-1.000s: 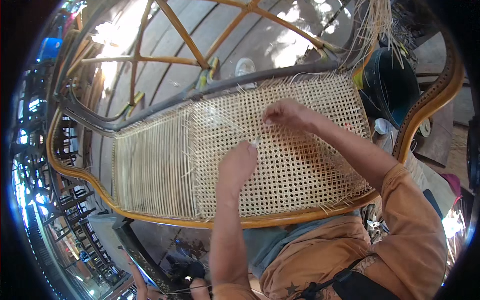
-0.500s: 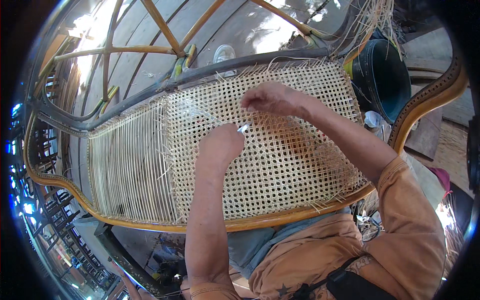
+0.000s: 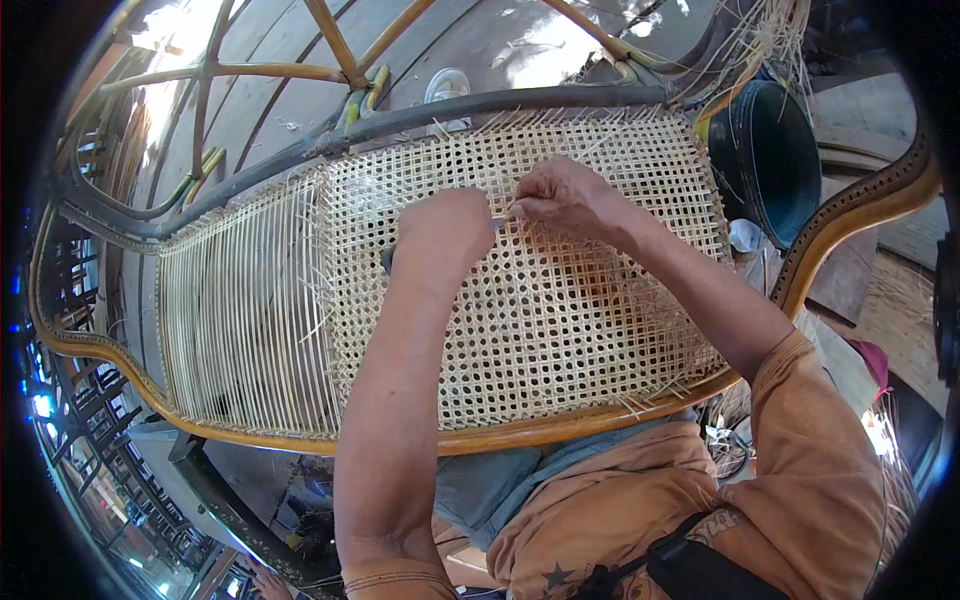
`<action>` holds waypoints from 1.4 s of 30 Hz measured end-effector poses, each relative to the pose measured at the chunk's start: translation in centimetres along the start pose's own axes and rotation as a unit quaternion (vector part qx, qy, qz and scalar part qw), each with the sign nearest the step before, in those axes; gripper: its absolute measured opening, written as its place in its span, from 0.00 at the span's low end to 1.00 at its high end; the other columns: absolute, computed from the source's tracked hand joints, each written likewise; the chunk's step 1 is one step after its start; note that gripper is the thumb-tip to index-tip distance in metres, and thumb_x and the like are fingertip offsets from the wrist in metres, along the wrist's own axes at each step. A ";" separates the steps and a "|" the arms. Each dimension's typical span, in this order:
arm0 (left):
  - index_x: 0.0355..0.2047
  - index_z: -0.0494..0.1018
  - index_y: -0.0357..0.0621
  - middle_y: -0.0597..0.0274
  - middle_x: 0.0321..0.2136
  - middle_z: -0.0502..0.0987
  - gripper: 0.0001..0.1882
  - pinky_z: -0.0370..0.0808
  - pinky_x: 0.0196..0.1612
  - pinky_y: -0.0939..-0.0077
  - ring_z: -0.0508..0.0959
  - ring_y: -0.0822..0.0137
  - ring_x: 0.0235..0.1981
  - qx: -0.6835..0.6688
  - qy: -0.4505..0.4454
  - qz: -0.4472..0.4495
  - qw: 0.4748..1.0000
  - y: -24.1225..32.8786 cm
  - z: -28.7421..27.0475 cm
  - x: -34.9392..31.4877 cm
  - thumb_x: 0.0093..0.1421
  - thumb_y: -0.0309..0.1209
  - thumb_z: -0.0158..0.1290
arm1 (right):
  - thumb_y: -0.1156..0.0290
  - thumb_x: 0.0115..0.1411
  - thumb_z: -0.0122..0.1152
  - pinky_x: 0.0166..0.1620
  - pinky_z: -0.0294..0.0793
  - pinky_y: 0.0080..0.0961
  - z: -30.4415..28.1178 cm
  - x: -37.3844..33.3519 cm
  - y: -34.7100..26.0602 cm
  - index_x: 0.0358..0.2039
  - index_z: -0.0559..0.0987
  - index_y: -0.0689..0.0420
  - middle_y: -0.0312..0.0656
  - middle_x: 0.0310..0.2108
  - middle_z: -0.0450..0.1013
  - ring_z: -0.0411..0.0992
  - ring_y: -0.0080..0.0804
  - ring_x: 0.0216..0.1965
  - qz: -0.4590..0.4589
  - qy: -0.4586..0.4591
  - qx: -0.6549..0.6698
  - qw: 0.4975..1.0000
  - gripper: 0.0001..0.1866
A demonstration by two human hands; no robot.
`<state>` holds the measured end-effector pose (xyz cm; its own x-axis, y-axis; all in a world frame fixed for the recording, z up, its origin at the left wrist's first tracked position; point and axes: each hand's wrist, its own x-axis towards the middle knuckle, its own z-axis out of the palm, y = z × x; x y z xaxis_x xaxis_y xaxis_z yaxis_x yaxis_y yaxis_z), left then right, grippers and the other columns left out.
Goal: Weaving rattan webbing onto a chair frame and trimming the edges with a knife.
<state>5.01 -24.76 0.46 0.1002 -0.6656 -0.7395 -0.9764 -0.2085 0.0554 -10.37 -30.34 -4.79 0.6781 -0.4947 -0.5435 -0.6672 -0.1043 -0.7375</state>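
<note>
A caned panel [image 3: 540,350] of pale woven strips with a holed lattice stretches across a curved rattan frame [image 3: 560,431] in front of me. Above the upper middle of the weave, my left hand [image 3: 447,230] is closed round what looks like a small knife [image 3: 501,224]. Its short shiny blade shows at the thumb side, a dark handle end on the other side. Close to the blade tip, my right hand [image 3: 568,195] has its fingers pinched together; what they hold, if anything, is too small to make out. Loose strip ends stick out along the panel's far edge.
Left of the lattice, parallel strands [image 3: 245,320] run without cross weave. A dark bucket [image 3: 768,150] stands at the right, below a bundle of loose strips [image 3: 765,40]. Bent rattan poles [image 3: 270,71] cross the far side. A white shoe [image 3: 447,86] rests on the plank floor beyond.
My left hand has moved up toward the right hand, bringing the blade beside its fingers. The right hand has shifted slightly right and turned. The view has shifted a little.
</note>
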 end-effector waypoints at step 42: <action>0.25 0.76 0.39 0.47 0.20 0.76 0.20 0.72 0.37 0.57 0.79 0.52 0.28 -0.039 0.223 0.003 0.974 -2.5 1.5 -3.2 0.55 0.47 0.51 | 0.63 0.62 0.51 0.33 0.70 0.31 0.5 0.0 0.7 0.29 0.77 0.58 0.37 0.24 0.67 0.66 0.31 0.27 -0.107 0.095 -0.028 0.989 0.12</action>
<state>6.87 -21.00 1.66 0.1840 -0.9083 -0.3758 -0.9616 -0.2455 0.1225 -10.70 -30.01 -5.45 0.7385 -0.6093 -0.2887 -0.5349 -0.2688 -0.8010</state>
